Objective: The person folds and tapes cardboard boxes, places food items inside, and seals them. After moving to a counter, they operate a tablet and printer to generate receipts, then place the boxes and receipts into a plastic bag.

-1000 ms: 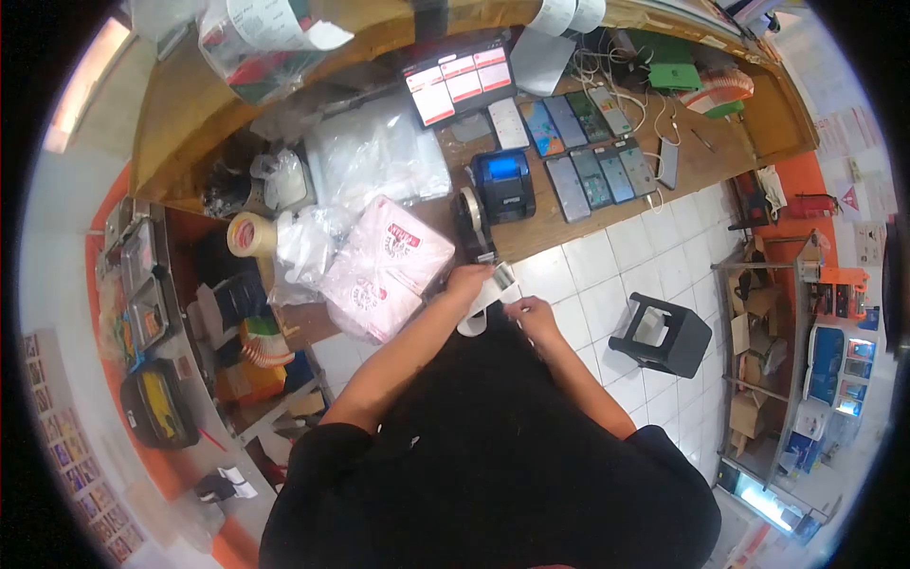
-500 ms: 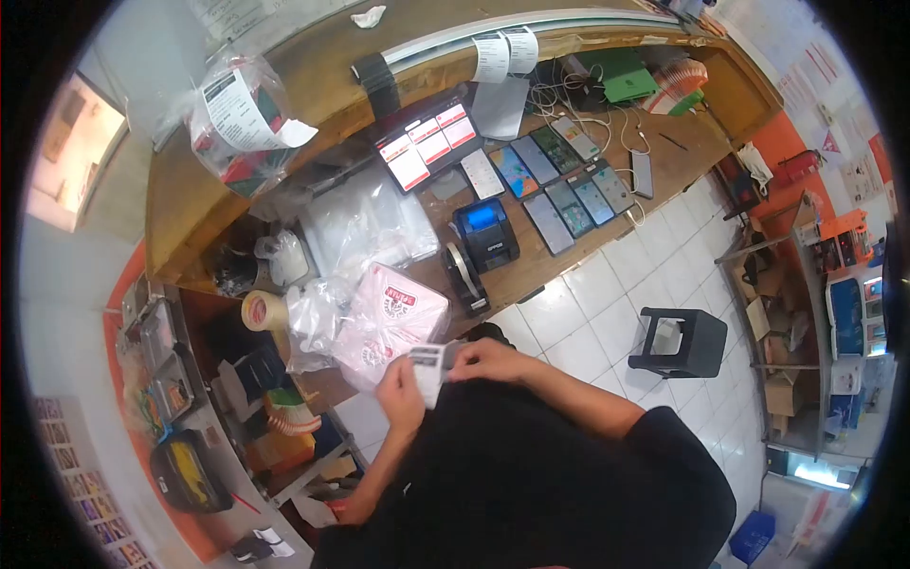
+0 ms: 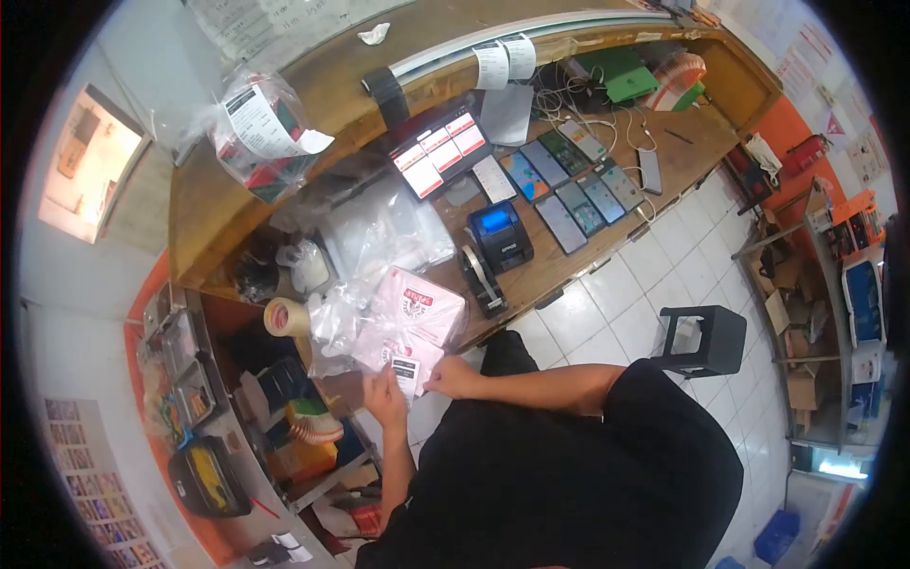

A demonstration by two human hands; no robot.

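A white printed receipt (image 3: 406,374) lies against the near side of a pink-and-white box (image 3: 417,308) wrapped in a clear plastic bag. My left hand (image 3: 385,400) pinches the receipt at its left edge. Just right of the receipt, my right hand (image 3: 453,377) has its fingers closed at the bag's near corner; what they grip is too small to make out. Beyond the box stand a tape dispenser (image 3: 483,282) and a black receipt printer (image 3: 500,237) with a blue top.
Several phones (image 3: 559,216) lie in rows on the wooden counter, past a tablet (image 3: 441,154) showing red-and-white panels. A tape roll (image 3: 286,317) and a stack of clear plastic bags (image 3: 389,228) are to the left. On the tiled floor stands a black stool (image 3: 701,341).
The receipt has moved from between my raised hands down onto the side of the bagged box. My right hand has shifted to the bag's corner. The whole view has swung slightly.
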